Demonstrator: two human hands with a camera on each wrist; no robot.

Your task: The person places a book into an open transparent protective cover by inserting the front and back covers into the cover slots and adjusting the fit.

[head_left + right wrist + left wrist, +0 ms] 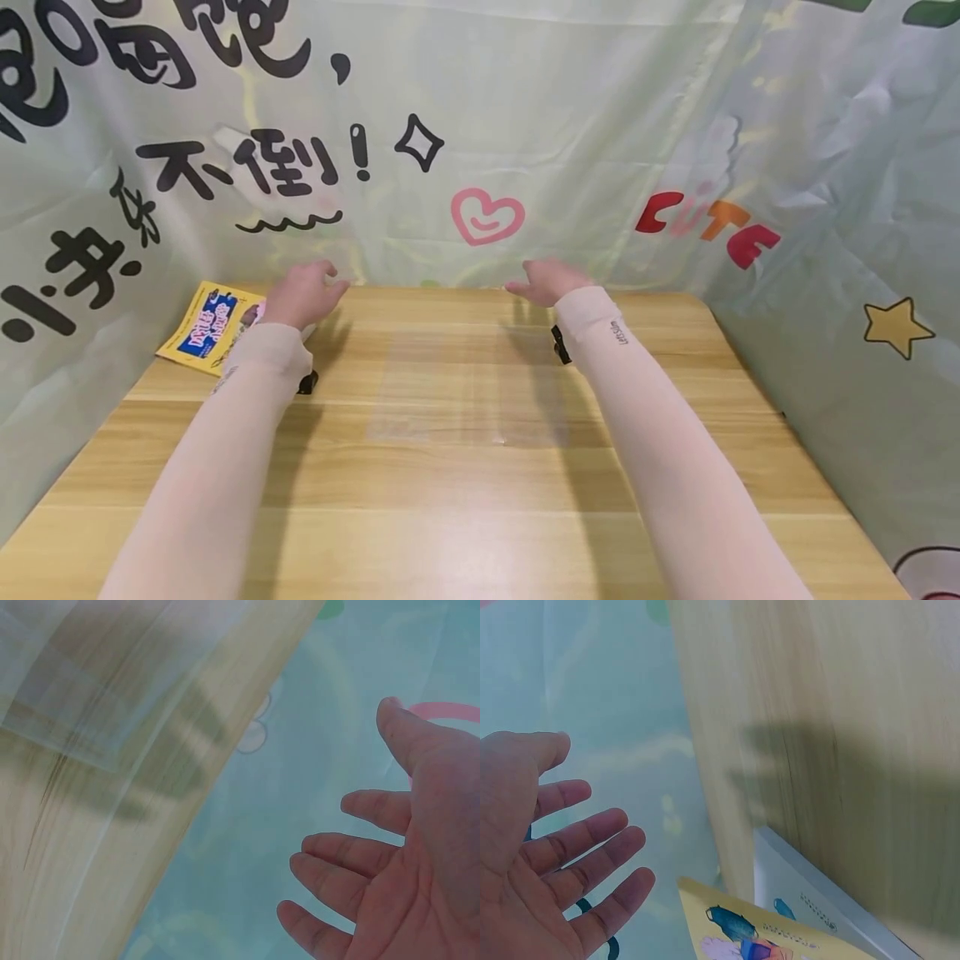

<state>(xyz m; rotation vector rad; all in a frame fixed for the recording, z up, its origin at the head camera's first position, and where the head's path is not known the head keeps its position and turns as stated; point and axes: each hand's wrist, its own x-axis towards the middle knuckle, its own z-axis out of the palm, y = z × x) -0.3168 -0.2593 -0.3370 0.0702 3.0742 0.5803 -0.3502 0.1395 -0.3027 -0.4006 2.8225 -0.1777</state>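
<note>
My left hand (302, 296) hovers above the back left of the table with its fingers spread and nothing in it. Just beside and below it lies a yellow book (204, 329) with a blue and pink cover. In the left wrist view the yellow cover (727, 919) shows along with a white book or box edge (810, 889). Over the back right of the table is my right hand (551, 282), empty, its fingers loosely extended. Between the arms a clear plastic sheet or sleeve (465, 392) lies flat; its corner (90, 742) appears in the right wrist view.
A wooden table (420, 517) fills the lower part of the head view. Behind it and at both sides hangs a pale green printed cloth (570, 125) with black characters, a pink heart and a yellow star.
</note>
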